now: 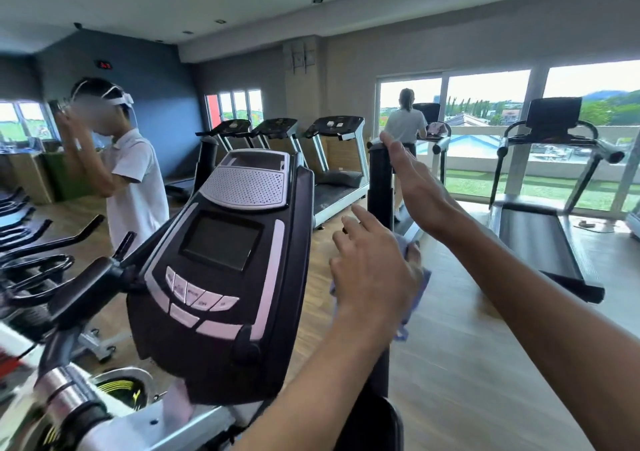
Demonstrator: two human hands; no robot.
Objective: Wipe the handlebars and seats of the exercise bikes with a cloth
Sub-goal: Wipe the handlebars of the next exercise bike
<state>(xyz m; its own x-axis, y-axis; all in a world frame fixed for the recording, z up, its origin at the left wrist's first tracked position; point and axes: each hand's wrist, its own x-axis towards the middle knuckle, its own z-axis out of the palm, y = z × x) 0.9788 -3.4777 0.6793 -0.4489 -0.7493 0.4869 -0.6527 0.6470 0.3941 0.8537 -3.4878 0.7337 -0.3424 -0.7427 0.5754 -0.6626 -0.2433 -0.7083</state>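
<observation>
Left hand (pixel 372 270) is up beside the console (pixel 221 260), fingers spread and half-straightened, with the pale blue cloth (pixel 414 277) bunched behind its palm. It looks pinned by the thumb, though the hold itself is hidden. Right hand (pixel 415 180) reaches higher, fingers straight and together, fingertips just touching the top of the upright black handlebar (pixel 380 180), likely steadying it so the cloth can run up the grip. Judging by that, the handlebar wipe is the step in hand; no seat is in view.
</observation>
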